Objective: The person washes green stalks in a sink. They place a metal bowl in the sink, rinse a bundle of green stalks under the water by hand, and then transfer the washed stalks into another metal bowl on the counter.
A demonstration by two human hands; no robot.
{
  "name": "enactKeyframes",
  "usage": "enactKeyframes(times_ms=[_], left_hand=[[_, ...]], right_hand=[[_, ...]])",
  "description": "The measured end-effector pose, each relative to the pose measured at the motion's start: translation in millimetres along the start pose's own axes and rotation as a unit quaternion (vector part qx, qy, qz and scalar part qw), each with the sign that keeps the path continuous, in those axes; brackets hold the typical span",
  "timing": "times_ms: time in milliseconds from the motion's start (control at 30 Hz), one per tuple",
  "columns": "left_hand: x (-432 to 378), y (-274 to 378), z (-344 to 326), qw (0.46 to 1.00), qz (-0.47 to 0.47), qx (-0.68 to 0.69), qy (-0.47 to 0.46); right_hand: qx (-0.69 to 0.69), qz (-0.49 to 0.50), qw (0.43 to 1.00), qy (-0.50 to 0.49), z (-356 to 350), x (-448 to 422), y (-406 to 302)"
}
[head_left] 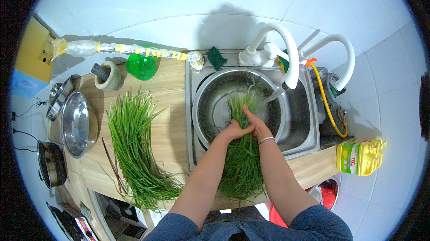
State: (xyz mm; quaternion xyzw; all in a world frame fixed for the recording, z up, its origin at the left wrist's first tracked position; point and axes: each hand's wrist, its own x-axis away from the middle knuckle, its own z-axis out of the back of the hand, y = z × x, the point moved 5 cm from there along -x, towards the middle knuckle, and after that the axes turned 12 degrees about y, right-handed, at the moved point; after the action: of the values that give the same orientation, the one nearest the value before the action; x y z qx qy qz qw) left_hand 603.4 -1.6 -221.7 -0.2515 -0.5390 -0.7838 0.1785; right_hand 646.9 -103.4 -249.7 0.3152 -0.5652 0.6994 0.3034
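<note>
A thick bunch of green chives (240, 167) lies over the front edge of the sink, its pale stem ends inside a large stainless steel basin (215, 83). My left hand (235, 130) grips the bunch from the left. On its right side my right hand (253, 120), with a bangle at the wrist, is closed around the stems. Water runs from the white faucet (292, 63) into the basin, just right of the stem ends. The basin sits in a stainless steel sink (300, 137). Some of the fingers are hidden by the stems.
Left of the sink, a second pile of chives (134, 147) lies on the wood-look counter (168, 83). Around it stand a steel bowl (76, 123), a mortar (112, 78) with pestle and a green bag (141, 67). A yellow detergent jug (359, 157) stands at the right.
</note>
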Motion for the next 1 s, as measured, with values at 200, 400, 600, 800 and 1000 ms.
enactKeyframes(times_ms=[200,400,600,800,1000], left_hand=[[18.0,11.8,7.9,0.996,-0.067,-0.059,0.007],[51.7,61.7,25.2,0.969,-0.090,-0.223,0.054],[68.5,60.2,15.2,0.957,-0.107,-0.229,0.139],[114.1,72.1,21.8,0.905,-0.142,-0.306,0.261],[93.3,83.5,33.3,0.853,-0.279,-0.385,0.217]], right_hand=[[-0.015,-0.007,0.993,-0.117,-21.4,28.1,-11.1],[-0.206,-0.024,0.974,-0.090,-20.2,41.8,-19.6],[-0.321,0.114,0.940,0.007,-4.2,55.0,-28.6],[-0.352,0.096,0.927,0.090,0.8,70.8,-34.3],[-0.436,0.176,0.879,0.076,20.0,87.0,-57.8]])
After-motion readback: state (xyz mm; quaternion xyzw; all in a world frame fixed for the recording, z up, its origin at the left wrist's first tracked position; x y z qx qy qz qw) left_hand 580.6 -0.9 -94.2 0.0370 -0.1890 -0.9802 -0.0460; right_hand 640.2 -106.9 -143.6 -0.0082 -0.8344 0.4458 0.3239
